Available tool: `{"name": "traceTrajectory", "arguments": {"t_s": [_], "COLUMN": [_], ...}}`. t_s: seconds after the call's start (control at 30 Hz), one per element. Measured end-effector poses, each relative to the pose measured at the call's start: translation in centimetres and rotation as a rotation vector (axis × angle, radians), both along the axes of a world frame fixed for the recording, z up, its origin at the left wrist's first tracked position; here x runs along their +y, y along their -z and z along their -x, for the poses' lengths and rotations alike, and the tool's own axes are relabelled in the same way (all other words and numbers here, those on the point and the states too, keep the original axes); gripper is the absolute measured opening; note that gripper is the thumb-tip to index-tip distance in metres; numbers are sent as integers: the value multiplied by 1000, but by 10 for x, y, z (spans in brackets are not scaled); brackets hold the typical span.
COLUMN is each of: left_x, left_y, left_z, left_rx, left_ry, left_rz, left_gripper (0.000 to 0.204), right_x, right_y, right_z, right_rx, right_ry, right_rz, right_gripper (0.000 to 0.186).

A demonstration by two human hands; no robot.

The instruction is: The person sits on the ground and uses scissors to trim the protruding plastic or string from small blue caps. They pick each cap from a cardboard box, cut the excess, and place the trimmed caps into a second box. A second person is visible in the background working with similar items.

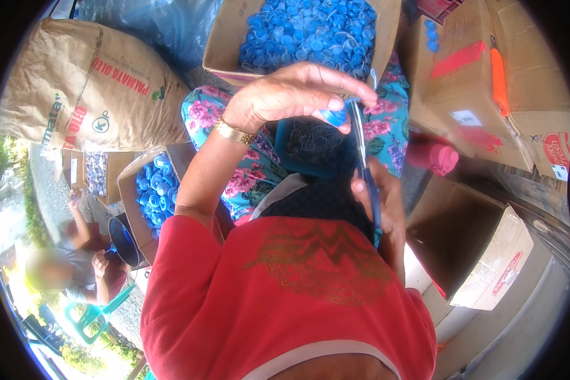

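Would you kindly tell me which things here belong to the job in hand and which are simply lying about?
In use, it seems: blue piece in the left hand, scissors in the right hand, front box of blue pieces, blue tub.
Apparently lying about: pink bottle, brown sack.

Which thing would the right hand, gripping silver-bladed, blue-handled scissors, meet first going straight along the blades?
Probably the left hand with the gold metal wristband, just beyond the blades; depth is unclear.

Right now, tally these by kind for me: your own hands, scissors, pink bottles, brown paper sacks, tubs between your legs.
Own hands (left hand and right hand): 2
Scissors: 1
Pink bottle: 1
Brown paper sack: 1
Tub: 1
Total: 6
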State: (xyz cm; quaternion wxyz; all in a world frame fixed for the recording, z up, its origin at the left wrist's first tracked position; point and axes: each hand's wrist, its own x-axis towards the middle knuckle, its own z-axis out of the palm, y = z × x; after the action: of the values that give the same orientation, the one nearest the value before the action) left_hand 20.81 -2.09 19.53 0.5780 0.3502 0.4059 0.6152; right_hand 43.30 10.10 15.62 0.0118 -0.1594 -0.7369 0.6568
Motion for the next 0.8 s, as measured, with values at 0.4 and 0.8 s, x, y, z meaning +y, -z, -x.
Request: {"name": "traceTrajectory", "arguments": {"t_s": [0.4, 0.8], "left_x": [3, -9], "left_y": [17, 18], "left_z": [-15, -17], "left_rx": [-208, -2], "left_ry": [64, 90], "left_rz": [-1, 143], "left_gripper": [61, 49], "right_x": [-5, -14], "right_y": [0, -14], "right_z": [8, 5], "right_rx": [72, -82], "right_ry": [23, 70], "right_rz": [45, 272], "right_gripper": [41, 43]}}
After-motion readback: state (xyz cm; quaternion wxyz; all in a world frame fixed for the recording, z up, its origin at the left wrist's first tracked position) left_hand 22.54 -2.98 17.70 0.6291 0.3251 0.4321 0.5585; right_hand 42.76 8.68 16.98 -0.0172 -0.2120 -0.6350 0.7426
